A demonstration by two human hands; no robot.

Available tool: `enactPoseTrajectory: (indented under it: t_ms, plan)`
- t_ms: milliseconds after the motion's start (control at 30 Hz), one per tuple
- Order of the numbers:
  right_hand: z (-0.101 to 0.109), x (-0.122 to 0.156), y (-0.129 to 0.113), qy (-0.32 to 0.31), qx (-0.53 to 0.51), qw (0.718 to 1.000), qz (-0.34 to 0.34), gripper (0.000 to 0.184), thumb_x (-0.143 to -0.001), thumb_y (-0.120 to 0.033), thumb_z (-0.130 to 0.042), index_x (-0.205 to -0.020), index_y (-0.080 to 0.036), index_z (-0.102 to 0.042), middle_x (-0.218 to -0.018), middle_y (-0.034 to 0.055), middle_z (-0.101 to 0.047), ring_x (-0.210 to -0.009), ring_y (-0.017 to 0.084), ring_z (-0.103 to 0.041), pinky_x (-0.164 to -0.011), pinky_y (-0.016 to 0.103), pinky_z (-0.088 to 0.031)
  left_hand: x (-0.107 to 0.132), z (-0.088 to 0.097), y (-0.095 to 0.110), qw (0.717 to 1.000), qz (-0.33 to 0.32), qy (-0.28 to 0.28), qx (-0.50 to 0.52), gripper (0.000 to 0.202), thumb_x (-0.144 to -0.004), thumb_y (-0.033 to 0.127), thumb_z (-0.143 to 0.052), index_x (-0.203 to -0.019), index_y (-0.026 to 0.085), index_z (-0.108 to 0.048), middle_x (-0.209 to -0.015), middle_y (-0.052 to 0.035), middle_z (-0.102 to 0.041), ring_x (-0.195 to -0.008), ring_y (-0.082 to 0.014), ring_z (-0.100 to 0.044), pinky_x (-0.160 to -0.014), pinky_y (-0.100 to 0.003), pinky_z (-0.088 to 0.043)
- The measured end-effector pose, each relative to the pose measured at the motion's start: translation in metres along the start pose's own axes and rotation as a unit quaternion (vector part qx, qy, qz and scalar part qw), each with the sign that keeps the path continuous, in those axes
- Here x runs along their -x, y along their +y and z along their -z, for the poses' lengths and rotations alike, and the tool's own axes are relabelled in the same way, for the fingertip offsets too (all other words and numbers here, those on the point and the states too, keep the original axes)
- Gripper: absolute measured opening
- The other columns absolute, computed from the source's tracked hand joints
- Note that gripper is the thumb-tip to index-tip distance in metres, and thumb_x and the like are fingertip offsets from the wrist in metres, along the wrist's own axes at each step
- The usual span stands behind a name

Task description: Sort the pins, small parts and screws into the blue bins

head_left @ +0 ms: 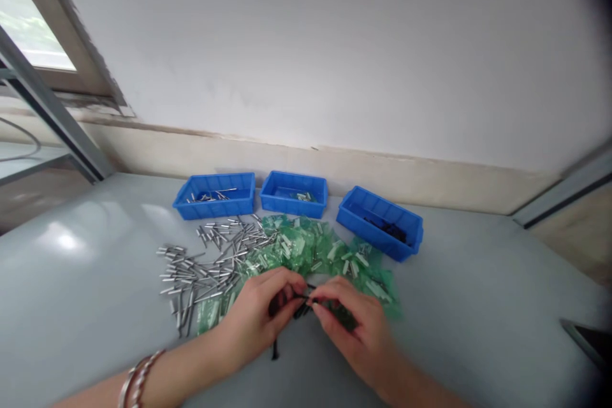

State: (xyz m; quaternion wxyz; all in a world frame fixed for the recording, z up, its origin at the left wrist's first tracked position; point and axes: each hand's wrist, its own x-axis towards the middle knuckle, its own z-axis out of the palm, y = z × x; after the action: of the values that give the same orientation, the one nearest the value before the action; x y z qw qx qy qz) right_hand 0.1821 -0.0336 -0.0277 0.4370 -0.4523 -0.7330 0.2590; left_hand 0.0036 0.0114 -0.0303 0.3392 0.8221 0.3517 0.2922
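Note:
My left hand [261, 312] and my right hand [354, 325] meet near the front of the grey table [478, 306], fingers pinched together on small thin black parts [302, 306] between them. Another black piece [275, 350] hangs or lies just below my left hand. Right behind my hands lies a heap of small green plastic bags [310, 248] with white parts inside. To the left of it is a scatter of short metal pins [205, 261]. A bracelet sits on my left wrist.
Three blue bins stand in a row at the back: the left bin [215, 196] holds a few metal pins, the middle bin [294, 193] a few small parts, the right bin [380, 222] dark pieces. A white wall rises behind; a window is at upper left.

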Motion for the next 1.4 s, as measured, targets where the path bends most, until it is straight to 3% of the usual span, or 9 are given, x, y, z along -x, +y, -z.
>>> enactPoseTrajectory:
  t_ms: [100, 200, 433, 600, 700, 1033, 1200, 1400]
  plan:
    - [-0.001, 0.000, 0.002, 0.009, -0.075, 0.993, -0.094, 0.013, -0.084, -0.026, -0.047, -0.089, -0.022, -0.058, -0.079, 0.0002, -0.064, -0.071, 0.012, -0.060, -0.061, 0.021, -0.047, -0.001, 0.001, 0.001, 1.000, 0.002, 0.005, 0.012, 0.009, -0.079, 0.016, -0.052, -0.087, 0.016, -0.056, -0.069, 0.0013, -0.055, -0.060, -0.0078, -0.049, -0.056, -0.017, -0.039]
    - [0.001, -0.001, 0.003, 0.014, -0.106, 0.987, -0.123, 0.013, -0.084, -0.027, -0.048, -0.088, -0.021, -0.060, -0.079, 0.0011, -0.064, -0.074, 0.012, -0.060, -0.064, 0.022, -0.047, -0.001, 0.001, 0.002, 1.000, -0.001, -0.005, 0.019, 0.009, -0.079, 0.017, -0.052, -0.088, 0.016, -0.056, -0.069, 0.0006, -0.055, -0.060, -0.0080, -0.049, -0.056, -0.017, -0.039]
    - [0.002, -0.003, 0.000, -0.025, -0.038, 0.999, -0.014, 0.014, -0.084, -0.018, -0.049, -0.090, -0.022, -0.061, -0.075, -0.0004, -0.059, -0.068, 0.011, -0.055, -0.063, 0.022, -0.045, -0.001, 0.003, 0.004, 0.999, -0.004, -0.034, 0.015, 0.007, -0.079, 0.015, -0.052, -0.085, 0.016, -0.057, -0.069, 0.0008, -0.055, -0.061, -0.0084, -0.047, -0.056, -0.018, -0.038]
    - [0.000, -0.002, 0.003, -0.013, 0.001, 0.999, 0.033, 0.014, -0.082, -0.014, -0.051, -0.091, -0.023, -0.058, -0.085, 0.0001, -0.062, -0.082, 0.012, -0.057, -0.086, 0.030, -0.041, -0.001, 0.004, 0.002, 0.999, -0.013, -0.034, 0.018, 0.006, -0.080, 0.016, -0.052, -0.082, 0.017, -0.057, -0.074, -0.0007, -0.056, -0.066, -0.0096, -0.050, -0.059, -0.019, -0.038]
    - [-0.001, 0.000, 0.004, 0.004, 0.031, 0.998, 0.050, 0.013, -0.081, -0.015, -0.053, -0.091, -0.022, -0.058, -0.086, 0.0004, -0.062, -0.082, 0.013, -0.057, -0.092, 0.033, -0.037, 0.000, 0.003, 0.001, 0.999, -0.013, -0.026, 0.019, 0.007, -0.080, 0.017, -0.052, -0.083, 0.017, -0.058, -0.075, -0.0015, -0.056, -0.066, -0.0100, -0.050, -0.059, -0.019, -0.038]
    - [-0.004, 0.002, 0.006, 0.070, 0.173, 0.979, 0.077, 0.011, -0.082, -0.018, -0.051, -0.087, -0.021, -0.060, -0.082, 0.0017, -0.059, -0.080, 0.015, -0.055, -0.087, 0.037, -0.041, 0.001, 0.003, 0.002, 1.000, -0.022, -0.011, 0.011, 0.008, -0.081, 0.017, -0.050, -0.083, 0.016, -0.058, -0.075, -0.0023, -0.056, -0.062, -0.0095, -0.048, -0.057, -0.020, -0.039]
    - [-0.003, 0.001, 0.004, 0.053, 0.186, 0.977, 0.085, 0.012, -0.083, -0.016, -0.050, -0.087, -0.020, -0.060, -0.083, 0.0030, -0.057, -0.080, 0.015, -0.053, -0.085, 0.038, -0.042, 0.000, 0.003, 0.001, 0.999, -0.039, -0.015, 0.007, 0.008, -0.082, 0.015, -0.049, -0.082, 0.016, -0.056, -0.076, -0.0021, -0.055, -0.065, -0.0097, -0.049, -0.059, -0.019, -0.039]
    - [0.027, -0.010, 0.010, 0.081, 0.275, 0.950, 0.122, 0.014, -0.082, -0.015, -0.050, -0.090, -0.019, -0.061, -0.086, 0.0058, -0.056, -0.081, 0.018, -0.051, -0.073, 0.035, -0.041, 0.000, 0.001, -0.002, 0.999, -0.024, -0.018, -0.018, 0.006, -0.081, 0.016, -0.049, -0.083, 0.017, -0.054, -0.070, -0.0001, -0.051, -0.061, -0.0093, -0.046, -0.056, -0.019, -0.037]
